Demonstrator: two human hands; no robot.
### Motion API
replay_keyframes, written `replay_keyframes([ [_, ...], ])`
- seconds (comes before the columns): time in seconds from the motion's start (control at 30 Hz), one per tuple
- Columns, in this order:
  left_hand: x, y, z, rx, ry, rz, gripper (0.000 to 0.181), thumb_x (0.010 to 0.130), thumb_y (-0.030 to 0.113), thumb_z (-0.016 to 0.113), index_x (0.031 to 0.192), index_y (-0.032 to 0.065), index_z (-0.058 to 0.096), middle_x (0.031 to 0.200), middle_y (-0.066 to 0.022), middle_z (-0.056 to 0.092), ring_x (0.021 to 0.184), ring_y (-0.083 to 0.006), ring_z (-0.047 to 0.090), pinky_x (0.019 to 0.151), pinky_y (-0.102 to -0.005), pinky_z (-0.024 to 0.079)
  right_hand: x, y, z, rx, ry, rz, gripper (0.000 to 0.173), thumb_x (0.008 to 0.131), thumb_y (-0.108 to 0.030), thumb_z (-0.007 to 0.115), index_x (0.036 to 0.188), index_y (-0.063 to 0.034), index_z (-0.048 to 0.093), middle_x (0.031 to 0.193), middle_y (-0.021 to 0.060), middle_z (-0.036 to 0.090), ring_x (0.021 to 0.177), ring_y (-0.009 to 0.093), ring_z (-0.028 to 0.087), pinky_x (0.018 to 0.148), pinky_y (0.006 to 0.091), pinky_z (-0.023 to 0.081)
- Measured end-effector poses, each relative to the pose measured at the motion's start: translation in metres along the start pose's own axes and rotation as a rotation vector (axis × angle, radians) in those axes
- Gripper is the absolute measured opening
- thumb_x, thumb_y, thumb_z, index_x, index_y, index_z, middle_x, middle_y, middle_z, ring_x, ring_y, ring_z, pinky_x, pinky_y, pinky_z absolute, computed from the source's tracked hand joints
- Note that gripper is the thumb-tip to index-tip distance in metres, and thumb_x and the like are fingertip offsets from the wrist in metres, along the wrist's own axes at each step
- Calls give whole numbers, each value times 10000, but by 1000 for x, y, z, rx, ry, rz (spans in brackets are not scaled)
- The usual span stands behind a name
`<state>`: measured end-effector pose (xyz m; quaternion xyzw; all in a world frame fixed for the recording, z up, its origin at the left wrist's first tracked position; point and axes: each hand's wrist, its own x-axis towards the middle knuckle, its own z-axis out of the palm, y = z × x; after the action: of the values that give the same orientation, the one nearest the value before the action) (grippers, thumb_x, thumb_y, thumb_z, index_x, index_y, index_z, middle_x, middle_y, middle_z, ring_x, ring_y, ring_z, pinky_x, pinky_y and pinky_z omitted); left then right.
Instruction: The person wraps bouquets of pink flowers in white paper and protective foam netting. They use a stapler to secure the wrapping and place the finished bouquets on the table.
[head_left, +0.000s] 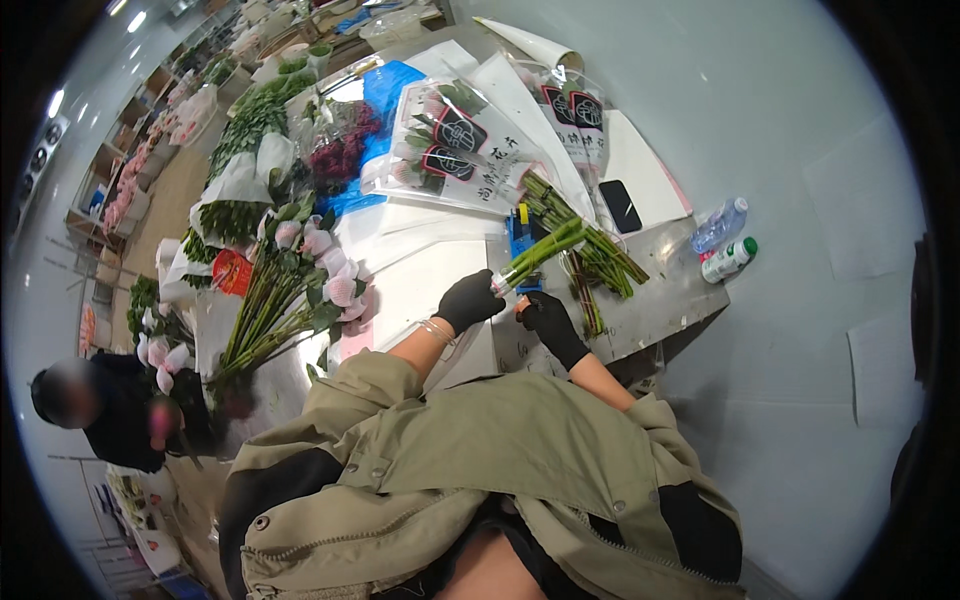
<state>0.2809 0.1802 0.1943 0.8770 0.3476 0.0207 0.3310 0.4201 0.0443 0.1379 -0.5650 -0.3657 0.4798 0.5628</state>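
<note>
My left hand (472, 304), in a black glove, grips a bundle of green flower stems (541, 255) near its end wrapped in clear film. The stems slant up and away to the right. Close beside it, my right hand (553, 324) wears a black glove with bare fingertips showing. Its fingers are curled at the near end of a blue tape dispenser (521, 236); whether they pinch something is too small to tell. The held bundle partly covers the dispenser. More cut stems (611, 262) lie behind and to the right on the metal table (679, 300).
Printed sleeves of wrapped roses (450, 142) lie at the back beside a black phone (620, 206). Two bottles (724, 244) are at the right edge by the wall. Netted pink roses (292, 277) and a red tub (232, 271) are leftward. A person (112, 405) is at far left.
</note>
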Motion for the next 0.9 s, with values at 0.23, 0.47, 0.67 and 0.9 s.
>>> replay_keyframes([
  [0.23, -51, 22, 6, 215, 25, -95, 432, 793, 421, 620, 954, 38, 503, 748, -208, 640, 727, -375, 647, 631, -461, 504, -27, -4, 32, 503, -48, 88, 285, 888, -278, 601, 998, -15, 621, 729, 46, 609, 609, 107, 541, 571, 253, 423],
  [0.47, -95, 4, 27, 327, -398, -76, 319, 745, 326, 652, 988, 120, 651, 871, -121, 688, 824, -306, 675, 694, -422, 528, -64, -14, 50, -1052, -250, -546, 539, 644, -207, 724, 1128, -64, 535, 1108, 160, 544, 1051, 344, 511, 896, 445, 414],
  [0.67, -127, -1, 22, 431, -247, 100, 217, 761, 260, 606, 865, 75, 652, 782, -129, 675, 754, -306, 676, 640, -451, 507, -71, -22, 80, -1084, -205, -344, 387, 615, -314, 739, 920, -94, 651, 827, 120, 634, 811, 332, 602, 792, 444, 455],
  [0.9, -166, 5, -68, 176, 465, 981, 316, 773, 119, 567, 1088, 118, 552, 1053, -99, 560, 1036, -262, 534, 1051, -476, 327, -38, 73, 52, -595, 174, -257, 372, 691, -242, 726, 1003, -77, 609, 885, 155, 637, 838, 324, 616, 723, 412, 487],
])
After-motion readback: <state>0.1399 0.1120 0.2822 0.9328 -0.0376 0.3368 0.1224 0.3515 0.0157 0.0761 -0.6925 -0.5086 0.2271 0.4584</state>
